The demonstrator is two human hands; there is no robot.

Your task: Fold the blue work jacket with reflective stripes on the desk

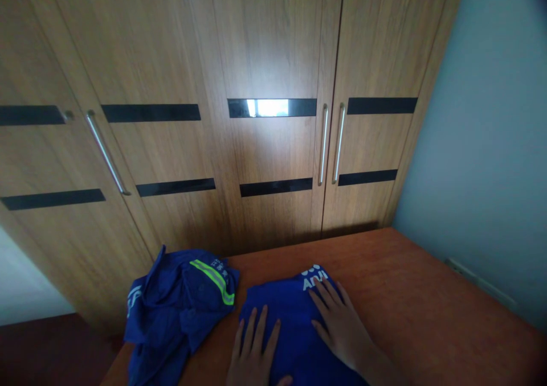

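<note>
A blue garment (290, 312) with white lettering near its far right corner lies flat on the reddish-brown tabletop (410, 300). My left hand (255, 346) rests on its left side, fingers spread and pointing away from me. On the right side, close to the lettering, my right hand (339, 320) lies with its fingers outstretched. Both palms face down and neither hand grips anything. The garment's near part runs out of the frame. To the left, a crumpled dark blue jacket (183, 306) with a yellow-green reflective strip hangs partly over the table's left edge.
Behind the table stands a wooden wardrobe (273, 215) with black strips and metal handles (323, 144); its doors are closed. A pale wall (482, 164) borders the right side. Dark reddish floor (47, 349) shows at the lower left.
</note>
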